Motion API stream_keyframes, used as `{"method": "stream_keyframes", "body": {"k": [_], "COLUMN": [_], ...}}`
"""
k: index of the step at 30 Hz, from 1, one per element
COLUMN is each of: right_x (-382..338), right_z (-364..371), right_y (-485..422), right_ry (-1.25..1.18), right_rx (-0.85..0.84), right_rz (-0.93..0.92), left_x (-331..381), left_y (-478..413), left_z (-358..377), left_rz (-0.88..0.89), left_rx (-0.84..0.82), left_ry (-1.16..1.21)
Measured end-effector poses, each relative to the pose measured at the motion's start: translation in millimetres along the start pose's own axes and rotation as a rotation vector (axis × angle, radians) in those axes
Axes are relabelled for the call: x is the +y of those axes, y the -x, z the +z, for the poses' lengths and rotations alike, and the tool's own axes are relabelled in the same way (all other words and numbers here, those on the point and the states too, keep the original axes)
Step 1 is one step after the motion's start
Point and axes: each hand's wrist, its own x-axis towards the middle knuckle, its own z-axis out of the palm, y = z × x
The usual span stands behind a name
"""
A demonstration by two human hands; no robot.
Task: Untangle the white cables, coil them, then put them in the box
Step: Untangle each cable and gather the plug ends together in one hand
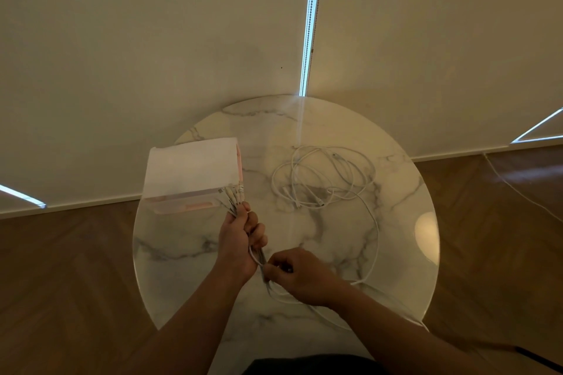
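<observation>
Blinds: pale cream fabric panels, matte and smooth, filling the far wall; a thin bright slit runs vertically between two panels, with a beaded cord along it.

Floor: brown wood laid in a herringbone pattern, low sheen.

Table: round top, white marble with grey veining, polished and reflective, thin edge.

Box: rectangular, translucent pinkish plastic with a flat white lid or sheet on top; stands on the far left part of the table, its near right corner just beside the cable ends held in the left hand.

White cables: thin, round, smooth cords. The main mass lies in a loose tangle of overlapping loops on the table, right of the box and well apart from it. One long strand curves from the tangle down the right side of the table toward the hands.

Left hand: raised over the table, fingers curled tight around a bundle of cable ends; short white connector plugs fan out above the fist, and the cords trail out below the palm.

Right hand: low near the table's front edge, fingers bent inward, thumb and fingertips pinching the cords where they leave the left hand. Strands sag in a loop beneath it onto the marble.

Dark clothing: a small patch at the bottom edge.
</observation>
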Motion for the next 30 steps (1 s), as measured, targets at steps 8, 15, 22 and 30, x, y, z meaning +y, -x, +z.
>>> {"method": "stream_keyframes", "body": {"k": [8,15,22,30], "right_x": [-7.2,-2.8,1.6,41.4], "right_z": [-10.4,4.5,11.7,-9.2], "right_y": [-0.2,-10.1,-4.8,20.2], "right_ry": [-0.069,0.010,0.028,0.310], "right_rx": [-0.002,0.032,0.062,-0.032], "right_rz": [0.080,0.104,0.025,-0.004], "left_x": [2.9,0.4,3.2,12.4], "left_y": [4.7,7.3,6.8,-7.3], "left_z": [-1.3,2.9,3.0,-19.4], "left_rz": [0.012,-0.018,0.006,0.097], "left_rx": [0.006,0.005,0.074,0.220], "left_ry": [0.066,0.039,-0.025,-0.066]}}
